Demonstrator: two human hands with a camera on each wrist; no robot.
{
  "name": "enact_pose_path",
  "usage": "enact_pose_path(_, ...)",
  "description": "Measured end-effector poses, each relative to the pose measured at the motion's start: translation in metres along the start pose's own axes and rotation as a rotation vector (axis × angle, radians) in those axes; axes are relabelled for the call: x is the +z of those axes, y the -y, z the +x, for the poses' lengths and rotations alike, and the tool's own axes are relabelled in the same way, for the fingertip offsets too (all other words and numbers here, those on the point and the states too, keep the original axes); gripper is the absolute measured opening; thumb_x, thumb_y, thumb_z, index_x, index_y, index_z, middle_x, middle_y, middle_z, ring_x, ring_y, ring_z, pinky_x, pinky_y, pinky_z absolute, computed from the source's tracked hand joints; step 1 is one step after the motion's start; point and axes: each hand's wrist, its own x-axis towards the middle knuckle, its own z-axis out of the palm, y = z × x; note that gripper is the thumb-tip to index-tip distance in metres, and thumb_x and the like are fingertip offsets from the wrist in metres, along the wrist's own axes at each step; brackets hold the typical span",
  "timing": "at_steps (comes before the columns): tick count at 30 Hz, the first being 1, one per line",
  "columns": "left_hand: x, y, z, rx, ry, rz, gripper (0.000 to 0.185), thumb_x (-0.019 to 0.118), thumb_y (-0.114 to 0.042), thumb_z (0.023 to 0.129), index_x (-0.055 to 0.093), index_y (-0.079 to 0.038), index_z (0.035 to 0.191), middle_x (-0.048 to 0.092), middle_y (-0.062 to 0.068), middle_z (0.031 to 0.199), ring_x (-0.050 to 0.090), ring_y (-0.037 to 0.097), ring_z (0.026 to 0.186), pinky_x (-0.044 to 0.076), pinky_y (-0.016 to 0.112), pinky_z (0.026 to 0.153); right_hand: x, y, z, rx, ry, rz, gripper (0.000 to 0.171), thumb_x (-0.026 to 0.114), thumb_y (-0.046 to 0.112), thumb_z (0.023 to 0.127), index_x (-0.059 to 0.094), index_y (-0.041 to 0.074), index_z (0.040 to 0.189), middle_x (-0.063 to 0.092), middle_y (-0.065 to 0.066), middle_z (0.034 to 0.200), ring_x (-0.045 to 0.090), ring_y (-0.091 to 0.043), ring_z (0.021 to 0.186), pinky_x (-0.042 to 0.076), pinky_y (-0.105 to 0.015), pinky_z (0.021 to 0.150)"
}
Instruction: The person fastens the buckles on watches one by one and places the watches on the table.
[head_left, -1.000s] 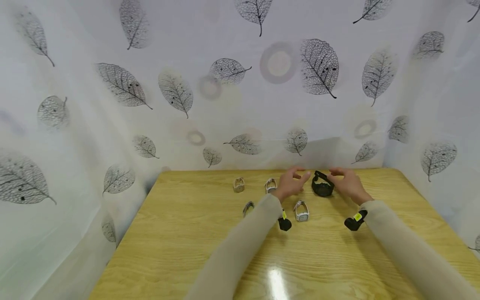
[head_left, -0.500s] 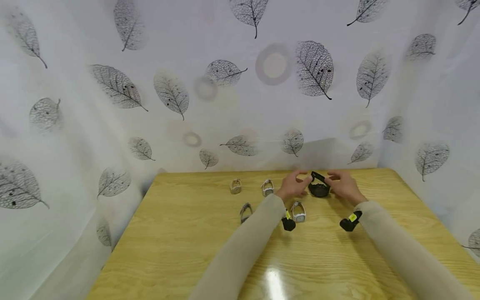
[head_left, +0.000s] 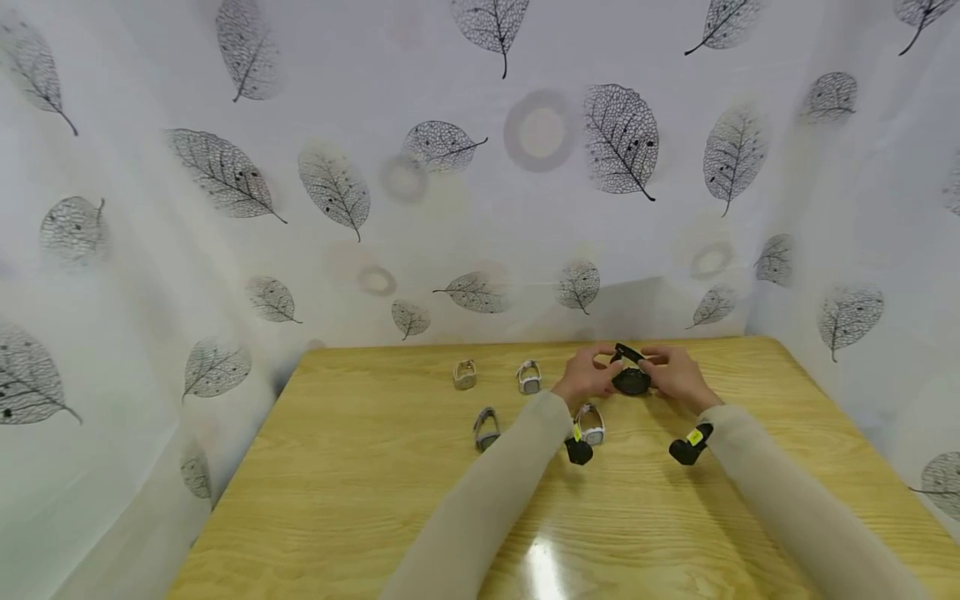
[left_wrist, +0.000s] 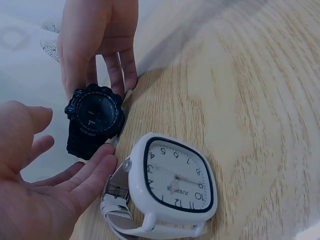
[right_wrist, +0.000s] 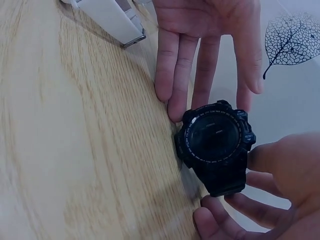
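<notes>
A black digital wristwatch stands near the table's back edge between the two hands, its round face up front and its strap looped behind. At its right side the right hand pinches it; the right wrist view shows that thumb against the watch case with the fingers behind and below. From the other side the left hand touches the watch with nearly straight fingertips, its thumb held away. Just in front of the left hand is a white square-faced watch, partly covered by the wrist in the head view.
More watches stand on the wooden table: a beige one, a white one and a grey one beside the left forearm. Behind the table hangs a white curtain with leaf prints.
Both hands have closed in on the black watch; the left fingers now reach it. The head view has turned slightly right, uncovering more of the grey watch.
</notes>
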Motion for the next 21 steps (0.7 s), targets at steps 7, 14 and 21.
enact_pose_path(7, 0.0000, 0.0046, 0.0031, 0.002, -0.003, 0.008, 0.036, 0.067, -0.011, 0.101, 0.064, -0.005, 0.136, 0.071, 0.018, 0.097, 0.072, 0.049, 0.089, 0.062, 0.052, 0.077, -0.0006, -0.0017, -0.0025, -0.010, 0.015, 0.038, 0.046, 0.051, 0.011, 0.107, 0.044, -0.010, 0.148, 0.051, -0.042, 0.138, 0.069, -0.027, 0.085, 0.061, -0.033, 0.064)
enact_pose_path(14, 0.0003, 0.0058, 0.0031, -0.007, -0.009, 0.056, 0.034, 0.067, -0.010, 0.101, 0.066, -0.004, 0.134, 0.072, 0.018, 0.098, 0.072, 0.046, 0.087, 0.063, 0.049, 0.075, 0.0005, -0.0023, -0.0045, -0.029, 0.042, 0.070, 0.044, 0.051, 0.007, 0.107, 0.045, -0.011, 0.147, 0.052, -0.042, 0.136, 0.069, -0.027, 0.087, 0.060, -0.032, 0.065)
enact_pose_path(21, 0.0015, 0.0067, 0.0057, -0.036, -0.039, 0.134, 0.025, 0.069, -0.014, 0.101, 0.074, -0.004, 0.123, 0.074, 0.010, 0.094, 0.074, 0.038, 0.080, 0.063, 0.043, 0.069, 0.0002, -0.0061, -0.0029, -0.050, 0.060, 0.084, 0.041, 0.051, 0.006, 0.107, 0.048, -0.015, 0.143, 0.060, -0.037, 0.126, 0.067, -0.025, 0.083, 0.059, -0.031, 0.065)
